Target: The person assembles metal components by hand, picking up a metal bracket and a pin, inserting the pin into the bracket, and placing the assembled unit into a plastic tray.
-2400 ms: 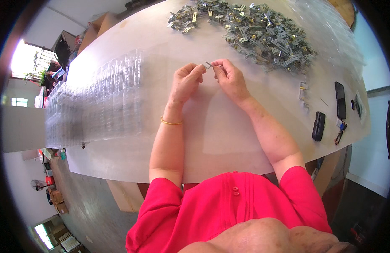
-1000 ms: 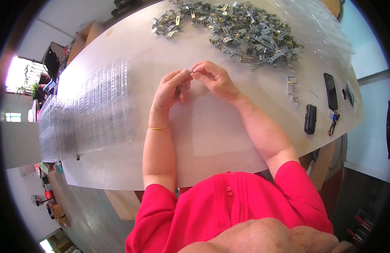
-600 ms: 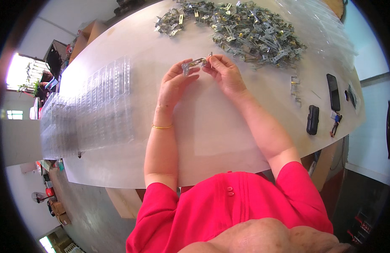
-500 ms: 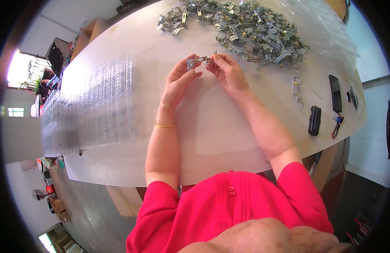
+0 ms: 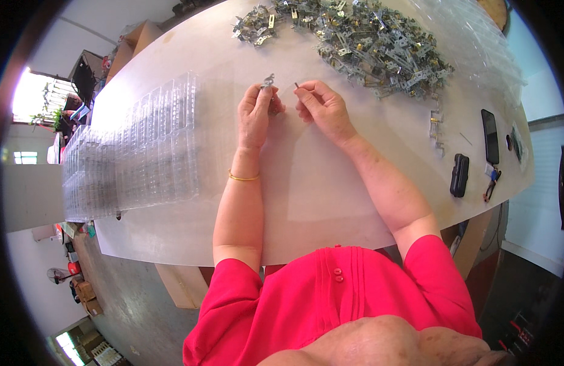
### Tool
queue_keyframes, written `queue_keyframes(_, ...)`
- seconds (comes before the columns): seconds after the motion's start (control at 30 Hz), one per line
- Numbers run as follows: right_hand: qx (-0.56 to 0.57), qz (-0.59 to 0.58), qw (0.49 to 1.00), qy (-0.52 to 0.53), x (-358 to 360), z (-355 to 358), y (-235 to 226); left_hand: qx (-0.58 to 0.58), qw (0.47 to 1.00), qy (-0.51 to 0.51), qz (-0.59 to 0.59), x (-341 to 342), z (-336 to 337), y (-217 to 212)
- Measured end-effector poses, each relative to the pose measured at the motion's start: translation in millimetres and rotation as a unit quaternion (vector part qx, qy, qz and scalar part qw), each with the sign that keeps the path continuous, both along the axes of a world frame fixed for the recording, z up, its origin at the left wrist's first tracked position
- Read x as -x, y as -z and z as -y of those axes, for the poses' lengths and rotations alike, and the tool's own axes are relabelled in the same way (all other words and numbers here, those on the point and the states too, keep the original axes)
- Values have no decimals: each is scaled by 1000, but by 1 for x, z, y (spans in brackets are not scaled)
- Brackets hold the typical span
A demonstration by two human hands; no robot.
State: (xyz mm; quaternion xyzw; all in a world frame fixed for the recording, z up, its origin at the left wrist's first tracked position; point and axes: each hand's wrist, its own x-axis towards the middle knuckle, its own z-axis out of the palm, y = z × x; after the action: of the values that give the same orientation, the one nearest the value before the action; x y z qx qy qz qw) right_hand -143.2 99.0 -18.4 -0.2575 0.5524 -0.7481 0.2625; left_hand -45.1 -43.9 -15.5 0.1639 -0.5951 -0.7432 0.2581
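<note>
My left hand [image 5: 256, 114] is closed on a small metal hinge-like part [image 5: 268, 80], whose silvery end sticks up above the thumb; the rest of it is hidden by the fingers. A short gap to the right, my right hand [image 5: 323, 108] pinches a thin dark pin-like piece [image 5: 298, 86] between thumb and forefinger. Both hands are above the pale table [image 5: 331, 201]. Beyond them lies a large heap of similar metal parts [image 5: 385, 49], with a smaller cluster [image 5: 256, 27] to its left.
Stacked clear plastic trays [image 5: 135, 146] stand on the left, and more clear trays [image 5: 471, 43] lie at the far right. On the right are a row of metal parts [image 5: 436, 125], a phone [image 5: 490, 136], a black case [image 5: 459, 175] and keys [image 5: 492, 185].
My hands have drawn apart. The metal part, earlier held between both, is now in my left hand and turned upright, while my right hand has come away with the thin piece.
</note>
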Motion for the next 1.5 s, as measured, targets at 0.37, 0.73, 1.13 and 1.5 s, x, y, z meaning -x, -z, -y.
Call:
queue_keyframes(0.37, -59, -101, 993, 26, -5, -3, -8, 114, 988, -2, 105, 1, -12, -12)
queue_keyframes(0.73, -96, -183, 977, 57, -3, -4, -8, 166, 980, -14, 111, 2, -7, -4)
queue_keyframes(1.13, -106, -224, 966, 78, -2, -4, -8, 194, 972, -23, 128, 0, -8, -7)
queue_keyframes(1.5, -114, -200, 970, 74, 1, -1, 2, 371, 920, -27, 124, 4, -19, -5)
